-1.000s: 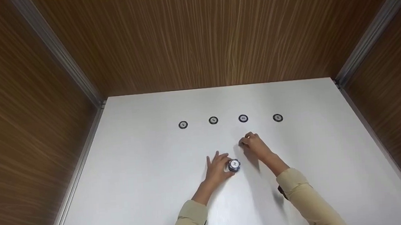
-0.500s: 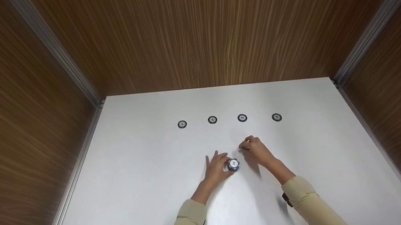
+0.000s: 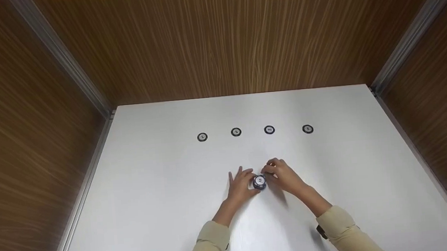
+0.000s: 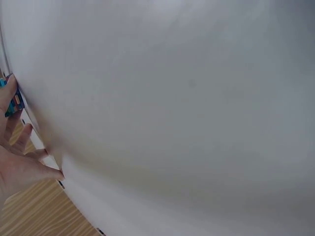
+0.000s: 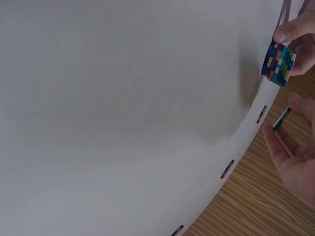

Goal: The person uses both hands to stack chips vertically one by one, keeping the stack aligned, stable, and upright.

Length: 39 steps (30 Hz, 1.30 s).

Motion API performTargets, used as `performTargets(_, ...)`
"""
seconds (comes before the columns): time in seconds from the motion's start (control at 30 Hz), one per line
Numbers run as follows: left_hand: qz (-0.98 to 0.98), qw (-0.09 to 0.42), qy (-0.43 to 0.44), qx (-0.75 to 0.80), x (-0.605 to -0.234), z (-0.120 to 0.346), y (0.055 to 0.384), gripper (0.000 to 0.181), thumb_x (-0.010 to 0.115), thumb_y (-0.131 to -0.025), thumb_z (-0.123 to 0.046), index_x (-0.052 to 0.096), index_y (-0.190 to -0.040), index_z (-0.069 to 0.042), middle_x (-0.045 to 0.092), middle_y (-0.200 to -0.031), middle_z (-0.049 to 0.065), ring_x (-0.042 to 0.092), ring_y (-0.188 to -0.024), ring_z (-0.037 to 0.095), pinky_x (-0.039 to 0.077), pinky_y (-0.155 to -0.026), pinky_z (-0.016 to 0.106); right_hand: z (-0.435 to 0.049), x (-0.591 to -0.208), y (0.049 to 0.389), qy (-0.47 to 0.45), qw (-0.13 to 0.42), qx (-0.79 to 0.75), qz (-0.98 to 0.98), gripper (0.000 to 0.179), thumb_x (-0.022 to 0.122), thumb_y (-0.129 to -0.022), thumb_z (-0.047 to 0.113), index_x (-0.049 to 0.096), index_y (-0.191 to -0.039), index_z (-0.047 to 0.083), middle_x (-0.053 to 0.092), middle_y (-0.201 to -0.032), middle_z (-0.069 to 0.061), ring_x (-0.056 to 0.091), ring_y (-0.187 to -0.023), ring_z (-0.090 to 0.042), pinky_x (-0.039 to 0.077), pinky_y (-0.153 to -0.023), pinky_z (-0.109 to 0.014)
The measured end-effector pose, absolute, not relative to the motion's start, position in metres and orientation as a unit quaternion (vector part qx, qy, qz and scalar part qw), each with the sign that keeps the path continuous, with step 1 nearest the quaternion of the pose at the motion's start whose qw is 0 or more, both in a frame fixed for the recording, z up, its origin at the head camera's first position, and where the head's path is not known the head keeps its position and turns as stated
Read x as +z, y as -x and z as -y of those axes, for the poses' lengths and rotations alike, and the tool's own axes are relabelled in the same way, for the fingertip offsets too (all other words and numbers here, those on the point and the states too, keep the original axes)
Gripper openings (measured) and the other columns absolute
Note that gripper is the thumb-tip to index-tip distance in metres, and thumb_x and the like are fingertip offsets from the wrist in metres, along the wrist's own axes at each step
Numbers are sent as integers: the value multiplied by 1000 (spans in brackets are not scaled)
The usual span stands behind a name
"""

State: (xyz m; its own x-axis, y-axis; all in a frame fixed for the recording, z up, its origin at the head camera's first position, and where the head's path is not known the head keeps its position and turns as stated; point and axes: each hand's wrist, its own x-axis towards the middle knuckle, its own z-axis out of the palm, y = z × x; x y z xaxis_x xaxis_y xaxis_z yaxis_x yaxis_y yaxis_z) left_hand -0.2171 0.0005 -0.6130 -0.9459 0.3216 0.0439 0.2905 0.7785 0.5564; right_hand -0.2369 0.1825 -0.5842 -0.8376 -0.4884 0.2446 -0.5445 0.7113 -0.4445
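A short stack of poker chips [image 3: 259, 181] stands on the white table, its top chip marked 10. My left hand [image 3: 239, 186] grips the stack's side between thumb and forefinger, the other fingers spread. In the right wrist view the stack's edges [image 5: 279, 64] show blue, red and green layers. Close to the stack's far right side, my right hand [image 3: 285, 176] pinches a single poker chip [image 5: 281, 119], dark green and white at its edge, between thumb and fingertips. That chip is tilted and mostly hidden by the fingers in the head view.
Several dark-rimmed chips lie flat in a spaced row farther back, from the leftmost chip [image 3: 202, 137] to the rightmost chip [image 3: 308, 129]. Brown wood-grain panels [image 3: 217, 42] rise behind and beside the white table [image 3: 152, 187].
My right hand has come toward me and slightly left with its chip, closing in on the stack. My left hand keeps its hold on the stack in the same place.
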Motion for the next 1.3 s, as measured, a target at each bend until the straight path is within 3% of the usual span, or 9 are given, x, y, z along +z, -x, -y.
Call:
performTargets(0.53,-950,-2,-174,260,-614,1,220,41,74,-75,-37,62,-109,-17,51,-130,2,32,-129,33,14,-102,63,-167,-582,219,-339,51,240,908,20,70,-80,6,69,-99,13,55,-106,-11,52,-95,-24,51,-78,-35)
performTargets(0.93,-946,-5,-178,270,-613,1,217,43,73,-77,-36,61,-112,-13,50,-130,4,31,-129,35,11,-102,63,-163,-591,219,-368,75,220,900,25,69,-80,6,68,-105,13,55,-105,-9,53,-93,-23,52,-71,-35)
performTargets(1.3,-947,-4,-177,269,-616,1,215,44,73,-76,-35,61,-112,-14,50,-130,3,31,-129,34,12,-103,62,-163,-595,218,-362,73,205,906,27,69,-79,5,68,-106,12,57,-105,-9,53,-93,-22,52,-74,-34)
